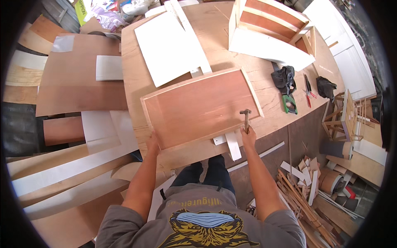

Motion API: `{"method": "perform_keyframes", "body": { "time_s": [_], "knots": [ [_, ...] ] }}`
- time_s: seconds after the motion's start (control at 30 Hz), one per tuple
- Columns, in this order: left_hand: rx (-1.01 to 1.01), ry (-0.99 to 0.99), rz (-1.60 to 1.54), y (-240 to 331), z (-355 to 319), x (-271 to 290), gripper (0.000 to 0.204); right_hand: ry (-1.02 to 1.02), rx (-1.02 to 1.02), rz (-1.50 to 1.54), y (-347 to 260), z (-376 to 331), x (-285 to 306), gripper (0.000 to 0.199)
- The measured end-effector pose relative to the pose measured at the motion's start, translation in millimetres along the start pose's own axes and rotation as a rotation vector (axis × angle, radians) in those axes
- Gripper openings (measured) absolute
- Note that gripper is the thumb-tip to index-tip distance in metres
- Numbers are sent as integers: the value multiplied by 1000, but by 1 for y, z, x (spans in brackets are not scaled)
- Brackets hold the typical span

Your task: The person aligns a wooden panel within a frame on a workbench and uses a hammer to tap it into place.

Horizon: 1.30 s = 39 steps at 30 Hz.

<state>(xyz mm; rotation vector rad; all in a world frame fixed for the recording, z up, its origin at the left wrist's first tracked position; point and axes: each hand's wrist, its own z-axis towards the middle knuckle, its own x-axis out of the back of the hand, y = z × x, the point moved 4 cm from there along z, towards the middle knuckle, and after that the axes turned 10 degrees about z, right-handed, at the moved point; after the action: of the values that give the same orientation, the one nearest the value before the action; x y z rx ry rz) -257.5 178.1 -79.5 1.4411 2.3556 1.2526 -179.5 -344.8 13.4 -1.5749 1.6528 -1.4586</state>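
Note:
A shallow wooden panel with a raised frame (194, 108), reddish-brown inside and pale along its edges, lies tilted on the plywood worktable. My left hand (152, 143) grips its near left corner, with the fingers partly hidden by the frame. In my right hand (249, 135) is a hammer (246, 116), held by its handle with the head pointing away from me. The hammer head shows over the panel's right end, near the frame strip; whether it touches cannot be told. A white board strip (233, 146) sticks out from beneath the panel's near edge.
White boards (167, 47) lie beyond the panel on the worktable (131, 78). A white open wooden cabinet frame (271, 47) stands far right. Near it are a green-handled saw (290, 104), red-handled pliers (308, 97) and black bags (284, 78). Wood scraps (308, 177) litter the floor at right.

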Motion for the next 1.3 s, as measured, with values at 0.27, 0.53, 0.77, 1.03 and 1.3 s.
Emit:
{"method": "perform_keyframes", "body": {
  "time_s": [0.27,0.53,0.77,1.03,1.3],
  "knots": [
    [-303,372,497,42,-7,18,55,66,-15,192,-1,-12,1,30],
    [-1257,120,955,84,-126,-92,49,222,-46,273,38,-17,63,39],
    [-1353,-302,1179,45,-142,-106,49,210,-56,371,-11,40,64,42],
    [-1287,-201,1111,40,-119,-78,33,55,-116,335,7,33,24,37],
    [-1154,-198,1074,71,-115,-76,23,-11,-62,209,20,9,16,35]
  ]
}}
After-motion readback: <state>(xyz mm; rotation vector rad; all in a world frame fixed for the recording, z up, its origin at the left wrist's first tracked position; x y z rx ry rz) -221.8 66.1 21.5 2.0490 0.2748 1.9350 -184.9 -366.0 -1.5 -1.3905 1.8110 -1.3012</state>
